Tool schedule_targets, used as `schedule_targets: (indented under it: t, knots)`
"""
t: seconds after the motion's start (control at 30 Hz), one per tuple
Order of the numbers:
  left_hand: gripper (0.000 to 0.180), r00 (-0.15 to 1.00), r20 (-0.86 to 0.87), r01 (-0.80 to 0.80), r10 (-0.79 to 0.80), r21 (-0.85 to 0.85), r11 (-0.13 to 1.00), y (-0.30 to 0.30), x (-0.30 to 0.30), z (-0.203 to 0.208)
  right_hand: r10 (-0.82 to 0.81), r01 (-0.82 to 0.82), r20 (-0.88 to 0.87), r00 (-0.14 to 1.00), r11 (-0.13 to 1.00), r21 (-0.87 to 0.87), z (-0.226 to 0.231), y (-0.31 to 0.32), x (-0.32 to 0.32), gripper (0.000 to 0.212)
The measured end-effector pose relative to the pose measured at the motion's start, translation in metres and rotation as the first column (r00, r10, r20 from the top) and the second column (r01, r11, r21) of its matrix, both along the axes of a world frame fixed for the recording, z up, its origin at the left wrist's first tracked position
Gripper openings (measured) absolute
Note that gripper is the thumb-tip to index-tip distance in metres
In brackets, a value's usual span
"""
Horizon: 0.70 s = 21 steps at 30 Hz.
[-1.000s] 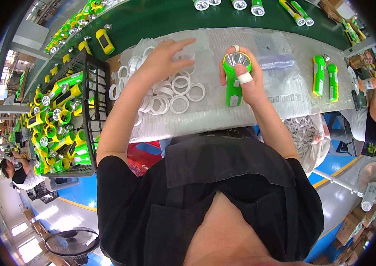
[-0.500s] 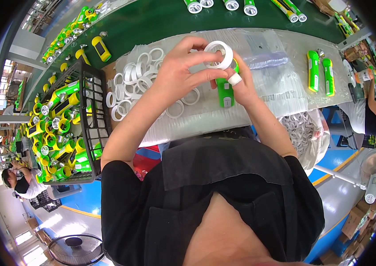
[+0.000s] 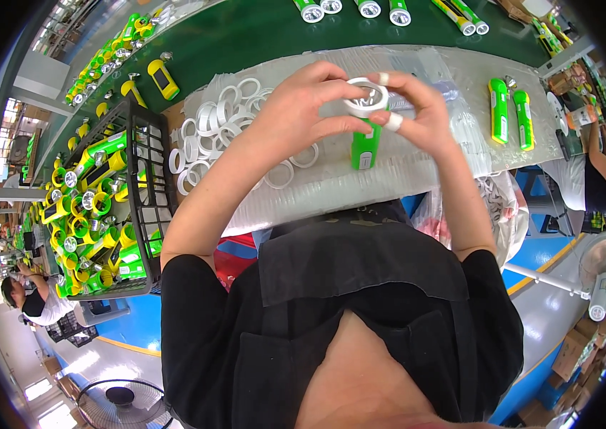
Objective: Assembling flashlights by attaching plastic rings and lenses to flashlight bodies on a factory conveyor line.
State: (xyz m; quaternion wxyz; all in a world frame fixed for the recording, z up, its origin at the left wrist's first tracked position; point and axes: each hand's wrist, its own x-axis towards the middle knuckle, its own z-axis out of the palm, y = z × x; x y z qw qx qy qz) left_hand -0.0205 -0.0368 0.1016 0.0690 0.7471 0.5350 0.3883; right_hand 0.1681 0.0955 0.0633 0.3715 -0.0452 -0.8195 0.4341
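The left hand point(image 3: 310, 107) curves in from the left side, thumb and fingers gripping a white ring point(image 3: 361, 111) in the upper middle of the frame. The right hand point(image 3: 423, 118) grips the same ring from the right, its thumb and one finger, both wrapped in white, on the rim. The ring sits at the head of a green flashlight point(image 3: 364, 148), whose body hangs below the fingers toward the lower edge; whether its foot touches the worktop cannot be told.

Beneath is a worktop point(image 3: 424, 182) covered in clear plastic. Loose white rings point(image 3: 208, 120) lie heaped left of the hands, and two green-and-yellow flashlights point(image 3: 499, 114) lie side by side at the upper right. A black crate point(image 3: 151, 179) on the left is full of green and yellow flashlight parts point(image 3: 102, 171). More white-rimmed flashlights point(image 3: 399, 14) lie on a green surface point(image 3: 267, 36) along the top. A fan point(image 3: 120, 399) is at the lower left, and co-workers appear at the far left and right edges
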Motion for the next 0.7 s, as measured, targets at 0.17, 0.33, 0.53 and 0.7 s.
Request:
schedule_targets:
  t: [0.17, 0.33, 0.53, 0.7]
  knots:
    - [0.041, 1.000, -0.002, 0.012, -0.012, 0.001, 1.000, 0.011, 0.021, -0.002, 0.023, -0.128, 0.368, 0.929, 0.957, 0.261, 0.057, 0.024, 0.018, 0.048]
    - [0.041, 0.989, 0.148, 0.045, -0.032, -0.090, 0.995, 0.018, 0.035, -0.012, 0.070, -0.358, 0.597, 0.800, 0.853, 0.380, 0.094, 0.027, 0.005, 0.038]
    - [0.041, 0.987, 0.161, 0.035, -0.031, -0.025, 0.999, 0.019, 0.040, -0.014, 0.037, -0.385, 0.719, 0.694, 0.863, 0.327, 0.100, 0.028, -0.003, 0.033]
    - [0.041, 0.989, 0.147, -0.025, 0.024, 0.009, 1.000, 0.021, 0.042, -0.022, -0.207, -0.098, 0.658, 0.724, 0.914, 0.394, 0.084, 0.017, -0.001, 0.043]
